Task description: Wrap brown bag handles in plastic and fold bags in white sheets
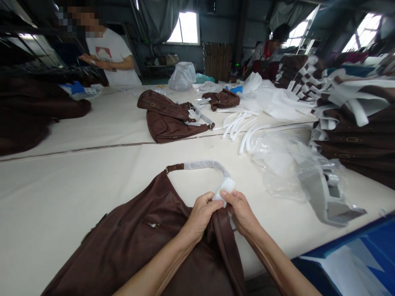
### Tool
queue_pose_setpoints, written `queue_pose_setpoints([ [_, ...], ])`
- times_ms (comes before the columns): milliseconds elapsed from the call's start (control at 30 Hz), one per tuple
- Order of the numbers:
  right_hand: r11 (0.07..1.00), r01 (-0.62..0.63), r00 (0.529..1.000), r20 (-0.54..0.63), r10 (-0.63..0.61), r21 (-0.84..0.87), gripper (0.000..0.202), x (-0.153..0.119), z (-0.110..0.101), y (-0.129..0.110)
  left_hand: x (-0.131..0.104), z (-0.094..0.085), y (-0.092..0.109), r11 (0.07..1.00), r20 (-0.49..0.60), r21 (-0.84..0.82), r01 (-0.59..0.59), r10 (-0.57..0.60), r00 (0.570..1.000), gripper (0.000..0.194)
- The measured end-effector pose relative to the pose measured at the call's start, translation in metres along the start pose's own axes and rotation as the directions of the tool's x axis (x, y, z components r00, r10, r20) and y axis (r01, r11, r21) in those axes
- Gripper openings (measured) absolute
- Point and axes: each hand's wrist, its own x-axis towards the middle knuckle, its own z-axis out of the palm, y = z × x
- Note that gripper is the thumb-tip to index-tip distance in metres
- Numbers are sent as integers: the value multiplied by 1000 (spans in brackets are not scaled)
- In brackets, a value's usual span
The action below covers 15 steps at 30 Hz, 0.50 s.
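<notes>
A large dark brown handbag (135, 246) lies at the near edge of the table, its small zip opening showing on the front. Its handle (205, 164) arches away from me, mostly covered in pale wrapping. At the handle's right end, a piece of white foam wrap (226, 186) is pinched between my two hands. My left hand (202, 211) presses it with thumb and fingers from the left. From the right, my right hand (242, 207) grips the same piece, thumb on top. What lies under the wrap is hidden.
Brown bags (173, 119) and white foam strips (239, 123) lie across the pale table (92, 181). A tape dispenser (331, 197) with clear plastic bags (277, 164) stands at right, near stacked brown bags (354, 139). Two people (114, 53) are beyond the table.
</notes>
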Motion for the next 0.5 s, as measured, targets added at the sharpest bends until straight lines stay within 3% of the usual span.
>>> queue_pose_setpoints([
  [100,999,-42,998,48,43,-24,43,1,-5,-11,4,1,2,995,30,92,-40,37,999,30],
  [200,989,-54,992,106,69,-136,50,-3,-25,-26,-3,-2,19,959,123,257,-118,88,988,40],
  [267,965,-49,999,-19,46,-256,55,-12,-44,-34,-11,-13,41,903,115,385,-192,159,981,48],
  [333,912,-36,976,-212,-57,-409,60,-27,-60,-38,-17,-32,68,809,72,537,-238,237,969,53],
  [367,869,-11,958,-255,-132,-495,58,-37,-65,-38,-18,-45,81,739,56,629,-242,268,962,53],
  [433,729,133,943,-140,-301,-671,44,-58,-68,-37,-16,-73,103,592,-10,783,-193,323,946,51],
  [500,494,391,879,156,-452,-777,32,-78,-59,-33,-8,-99,118,484,-120,872,-72,355,927,46],
])
